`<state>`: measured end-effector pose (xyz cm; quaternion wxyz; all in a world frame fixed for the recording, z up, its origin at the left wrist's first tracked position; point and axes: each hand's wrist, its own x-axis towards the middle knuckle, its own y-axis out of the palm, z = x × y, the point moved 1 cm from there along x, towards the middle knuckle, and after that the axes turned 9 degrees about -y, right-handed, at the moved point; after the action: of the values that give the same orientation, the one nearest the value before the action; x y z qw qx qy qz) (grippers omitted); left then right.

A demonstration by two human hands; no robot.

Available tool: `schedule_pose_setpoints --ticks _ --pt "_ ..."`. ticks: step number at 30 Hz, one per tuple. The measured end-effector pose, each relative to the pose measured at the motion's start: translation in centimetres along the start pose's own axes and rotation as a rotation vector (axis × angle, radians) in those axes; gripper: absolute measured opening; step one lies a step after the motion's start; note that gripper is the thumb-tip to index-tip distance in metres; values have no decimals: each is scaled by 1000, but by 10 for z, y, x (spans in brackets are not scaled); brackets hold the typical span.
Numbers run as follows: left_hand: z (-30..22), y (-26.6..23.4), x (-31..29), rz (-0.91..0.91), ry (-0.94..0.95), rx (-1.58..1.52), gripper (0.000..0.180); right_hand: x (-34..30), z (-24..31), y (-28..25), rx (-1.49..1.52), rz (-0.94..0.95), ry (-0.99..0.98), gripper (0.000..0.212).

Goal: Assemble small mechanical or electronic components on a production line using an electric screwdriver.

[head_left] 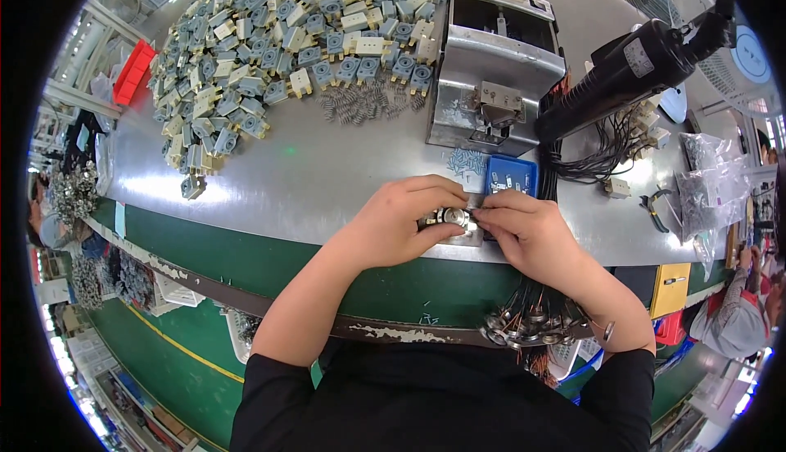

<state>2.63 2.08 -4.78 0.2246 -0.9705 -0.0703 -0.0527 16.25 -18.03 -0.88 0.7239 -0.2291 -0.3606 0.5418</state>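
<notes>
Near the front edge of the metal worktop, my left hand (403, 216) is closed around a small part with a round metal top (453, 217). The thumb and fingers grip it from the left. My right hand (530, 232) meets it from the right, thumb and fingertips pinched together at its side. Whatever those fingertips hold is too small or hidden to make out. A flat metal plate (471, 237) lies under the part. Just beyond my right hand stands a blue tray (513, 160) with small metal pieces, and next to it are loose screws (466, 162).
A large heap of grey and cream housings (286, 38) covers the back left, with springs (368, 101) before it. A metal machine (495, 67) and a black cylindrical tool (622, 75) stand back right. Cables (585, 161), pliers (657, 206) and plastic bags (711, 182) lie right.
</notes>
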Motion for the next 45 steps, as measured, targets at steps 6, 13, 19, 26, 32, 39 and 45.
schedule_pose_setpoints --ticks 6,13,19,26,32,39,45 --pt "2 -3 2 37 25 8 34 1 3 -1 36 -9 12 19" --pt "7 -1 1 25 60 32 38 5 1 -7 -23 43 -5 22" --pt "11 0 1 17 74 7 39 20 -29 -17 1 93 -196 31" --pt "9 -1 0 18 62 14 36 24 -26 -20 27 141 -237 30" --pt "11 0 -3 5 64 5 36 36 -4 -24 84 68 30 21" --pt "7 -3 -2 14 57 9 35 33 -2 -13 145 2 143 14" --pt "9 -3 -1 45 49 -16 33 36 -13 -13 137 88 -40 13"
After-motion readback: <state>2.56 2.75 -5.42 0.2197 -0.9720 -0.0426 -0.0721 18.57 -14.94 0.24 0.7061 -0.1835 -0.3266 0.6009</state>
